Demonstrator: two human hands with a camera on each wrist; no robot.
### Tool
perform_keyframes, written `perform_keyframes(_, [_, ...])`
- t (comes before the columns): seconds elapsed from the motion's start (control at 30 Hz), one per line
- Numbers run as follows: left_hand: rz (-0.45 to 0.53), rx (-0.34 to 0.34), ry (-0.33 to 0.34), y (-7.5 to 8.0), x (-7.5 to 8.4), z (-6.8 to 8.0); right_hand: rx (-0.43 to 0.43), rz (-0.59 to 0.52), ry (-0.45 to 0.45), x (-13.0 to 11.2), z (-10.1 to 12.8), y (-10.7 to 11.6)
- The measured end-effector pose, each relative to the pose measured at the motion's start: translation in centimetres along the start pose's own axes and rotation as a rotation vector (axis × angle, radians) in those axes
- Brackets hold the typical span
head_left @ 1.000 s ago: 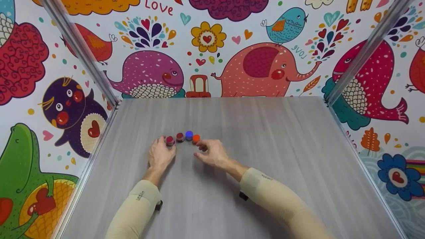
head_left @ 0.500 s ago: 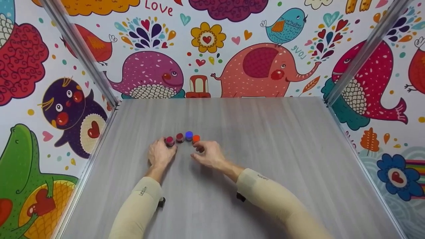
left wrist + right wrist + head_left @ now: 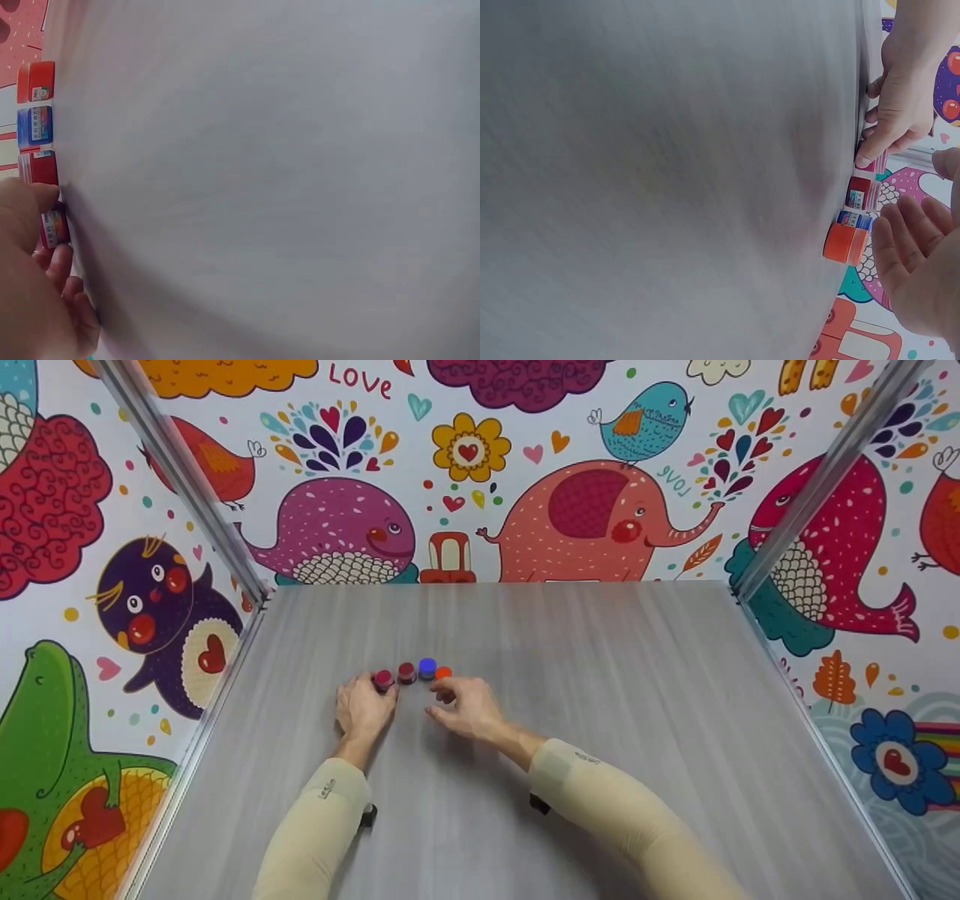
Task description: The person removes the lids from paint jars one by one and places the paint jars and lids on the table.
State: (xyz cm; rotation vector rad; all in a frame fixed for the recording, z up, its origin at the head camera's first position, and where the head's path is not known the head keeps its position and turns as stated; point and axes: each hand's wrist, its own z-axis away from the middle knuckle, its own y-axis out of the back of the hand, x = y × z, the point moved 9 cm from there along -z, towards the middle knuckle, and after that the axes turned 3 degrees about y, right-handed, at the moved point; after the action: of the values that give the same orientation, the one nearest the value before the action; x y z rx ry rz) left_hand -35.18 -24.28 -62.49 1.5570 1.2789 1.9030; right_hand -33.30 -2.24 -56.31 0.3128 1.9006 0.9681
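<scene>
Several small jars with coloured lids, apparently paint pots, stand in a slightly curved row. My left hand [image 3: 365,707] grips the crimson jar [image 3: 54,226] at the row's left end, thumb on one side and fingers on the other. Beside it comes a dark red jar [image 3: 406,673], then a blue jar [image 3: 427,668]. The orange jar [image 3: 845,243] ends the row on the right, partly covered by my right hand in the head view. That right hand [image 3: 472,709] hovers just in front of the blue and orange jars, its fingers loosely bent around nothing.
The jars stand on a grey wood-grain table [image 3: 600,675]. Printed cartoon walls [image 3: 465,510] enclose it at the back and sides, with metal posts [image 3: 191,480] at the corners.
My right hand has drifted slightly left, across the front of the orange jar. The left hand stays on the crimson jar, and the jars keep their places.
</scene>
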Motion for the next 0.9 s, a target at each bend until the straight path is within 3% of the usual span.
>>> perform_keyframes(0.4, [0.004,0.009,-0.024,0.2,0.2,0.0,0.001,-0.026,-0.005,-0.1,0.3,0.3])
perform_keyframes(0.73, [0.007,0.032,-0.090,0.6,0.9,0.9,0.029,-0.031,0.031,-0.7,0.1,0.6])
perform_keyframes(0.9, [0.018,0.016,-0.091,0.8,1.5,1.5,0.030,-0.050,0.020,-1.0,-0.1,0.7])
